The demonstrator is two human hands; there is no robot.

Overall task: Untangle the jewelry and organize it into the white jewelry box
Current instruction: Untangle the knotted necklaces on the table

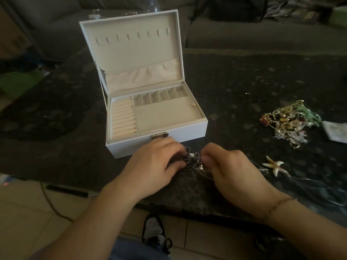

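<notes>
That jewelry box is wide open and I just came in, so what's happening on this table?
A person is picking apart a tangled clump of chains in front of the white jewelry box. The left hand and right hand both pinch at it. The box's compartments look nearly empty. A pile of mixed jewelry and a starfish piece wait to the right on the dark table.
</notes>
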